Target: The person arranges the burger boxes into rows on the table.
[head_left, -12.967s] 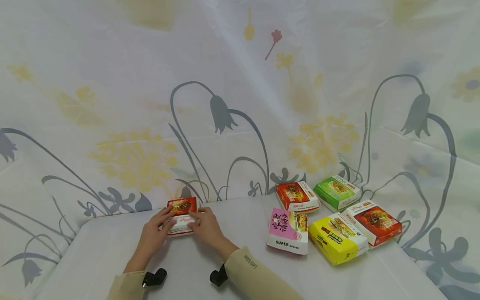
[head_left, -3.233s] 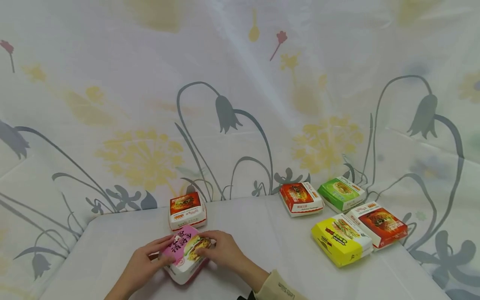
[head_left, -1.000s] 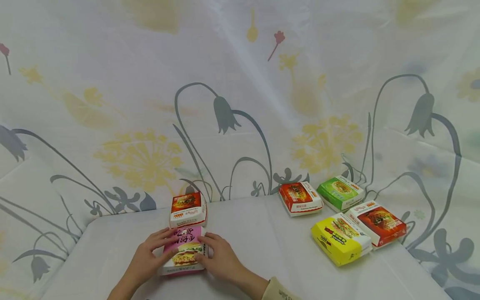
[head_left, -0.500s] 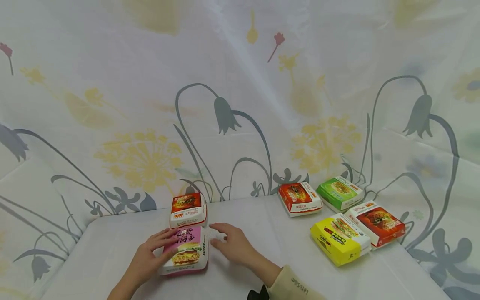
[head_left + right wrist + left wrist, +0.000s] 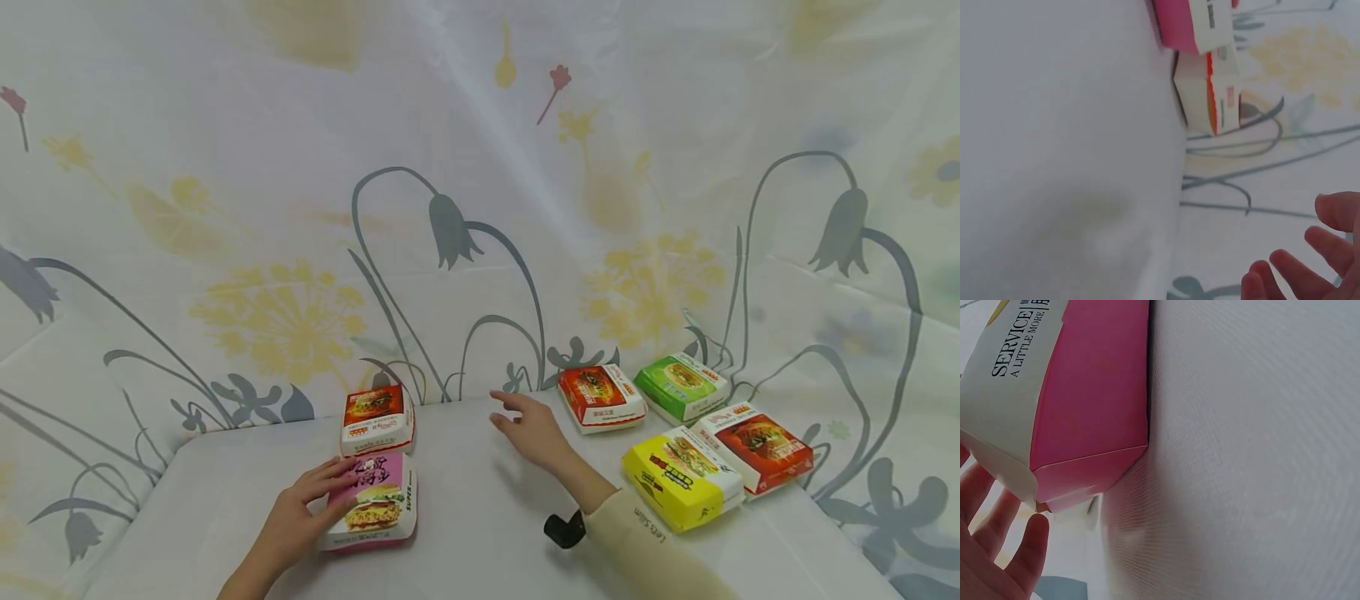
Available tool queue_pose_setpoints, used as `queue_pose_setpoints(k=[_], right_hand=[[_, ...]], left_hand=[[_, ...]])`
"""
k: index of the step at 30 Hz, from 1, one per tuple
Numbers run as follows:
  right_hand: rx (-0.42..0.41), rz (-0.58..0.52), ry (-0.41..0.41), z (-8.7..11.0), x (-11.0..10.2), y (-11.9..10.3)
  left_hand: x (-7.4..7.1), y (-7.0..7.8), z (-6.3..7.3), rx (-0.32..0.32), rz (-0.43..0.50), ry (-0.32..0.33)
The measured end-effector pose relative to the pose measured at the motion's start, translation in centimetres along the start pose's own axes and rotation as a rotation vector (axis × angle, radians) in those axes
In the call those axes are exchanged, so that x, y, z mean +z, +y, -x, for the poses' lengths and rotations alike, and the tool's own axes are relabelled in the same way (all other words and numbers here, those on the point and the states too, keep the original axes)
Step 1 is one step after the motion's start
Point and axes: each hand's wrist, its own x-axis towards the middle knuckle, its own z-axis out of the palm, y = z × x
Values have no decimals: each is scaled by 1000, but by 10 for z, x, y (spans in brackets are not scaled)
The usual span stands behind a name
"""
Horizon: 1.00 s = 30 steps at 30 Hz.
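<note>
The pink-and-white burger box lies flat on the white-covered table, just in front of a red-and-white burger box. My left hand rests at its left side, fingers fairly straight along the edge. In the left wrist view, fingertips meet the white lid of the pink box, beside its corner. My right hand is held over the table, holding nothing, with thumb and fingers apart. The nearest thing to it is a second red burger box. Both left-hand boxes show in the right wrist view, beyond my loose fingers.
Right of the red box stands a green burger box. A yellow burger box and another red one touch or nearly touch in front of it. A flower-printed curtain rises behind the table.
The pink box has come from the right-hand group and been turned and set in front of the left red box. My right hand let go and moved right; my left hand stayed.
</note>
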Motion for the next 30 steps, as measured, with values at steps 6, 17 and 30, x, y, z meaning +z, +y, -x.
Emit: queue_pose_setpoints(k=[6,17,30], right_hand=[[64,24,74,-13,-43,16],[205,73,103,-21,-116,41],[425,153,-16,-20,-147,65]], left_hand=[[-1,-1,0,-22,7,-9],[-1,-1,0,-13,20,-4],[1,-2,0,-29,31,-9]])
